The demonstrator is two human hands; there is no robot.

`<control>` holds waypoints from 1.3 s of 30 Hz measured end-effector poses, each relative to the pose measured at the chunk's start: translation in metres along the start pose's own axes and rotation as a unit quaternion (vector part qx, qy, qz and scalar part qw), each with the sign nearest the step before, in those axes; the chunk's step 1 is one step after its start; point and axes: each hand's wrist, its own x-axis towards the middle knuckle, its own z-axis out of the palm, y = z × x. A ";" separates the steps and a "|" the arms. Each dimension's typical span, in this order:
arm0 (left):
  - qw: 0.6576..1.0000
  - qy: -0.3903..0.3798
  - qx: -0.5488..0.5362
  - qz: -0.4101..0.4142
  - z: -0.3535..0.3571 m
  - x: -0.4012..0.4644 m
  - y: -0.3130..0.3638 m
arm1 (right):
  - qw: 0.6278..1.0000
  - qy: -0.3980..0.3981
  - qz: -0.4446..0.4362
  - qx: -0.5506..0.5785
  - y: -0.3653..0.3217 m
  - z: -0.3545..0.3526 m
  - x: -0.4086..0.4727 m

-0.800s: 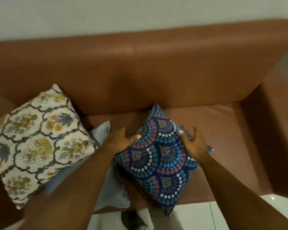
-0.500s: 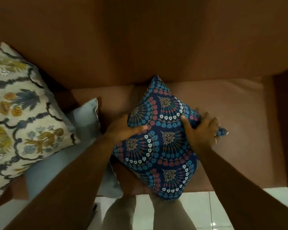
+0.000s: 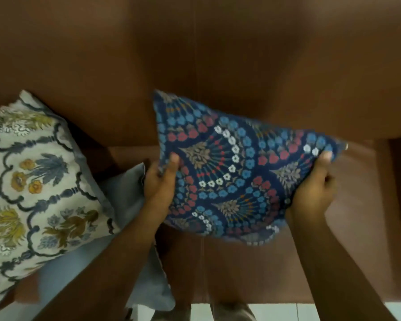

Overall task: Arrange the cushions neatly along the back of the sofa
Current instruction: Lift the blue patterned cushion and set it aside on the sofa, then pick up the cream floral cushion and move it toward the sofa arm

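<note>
1. Head view: both my hands on the blue cushion [image 3: 236, 172], which is off the seat [image 3: 361, 205], in front of the backrest [image 3: 218, 66], mid-sofa.
2. Left hand [image 3: 159, 181] clamps the left edge, thumb on the front face. Right hand [image 3: 315, 186] pinches near the right corner. Opposite edges so I can turn it square; it's a bit tilted now, right corner lower than the top-left one.
3. Held clear of the seat, so my guess is it can drop against the backrest without dragging.
4. Floral cushion [image 3: 33, 181] leans at the left end, on top of the grey cushion [image 3: 125, 193]. Grey one lies flat on the seat, a corner hanging over the front edge; not arranged yet.
5. Judgement: one of three roughly placed, blue in hand, grey pending.
6. Next: stand the blue upright against the backrest, right of the floral, leaving room for the grey.
7. Risk: soft fill, may slump forward when I let go.
</note>
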 end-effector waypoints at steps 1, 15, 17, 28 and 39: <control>0.999 0.017 -0.029 0.034 -0.002 0.009 0.012 | 0.999 -0.029 -0.028 0.017 -0.015 0.016 0.000; 0.999 0.008 0.011 0.035 -0.023 0.050 0.015 | 0.972 -0.182 -0.142 -0.035 -0.030 0.078 0.005; 1.000 -0.002 0.007 0.025 -0.024 0.047 0.020 | 0.972 -0.169 -0.152 -0.060 -0.029 0.077 0.008; 0.945 0.155 0.220 0.186 -0.158 -0.014 0.078 | 0.895 -0.235 -0.370 -0.084 -0.053 0.105 -0.189; 0.949 0.276 0.148 -0.034 -0.403 -0.015 -0.025 | 0.742 -0.491 -0.180 -0.420 0.064 0.197 -0.331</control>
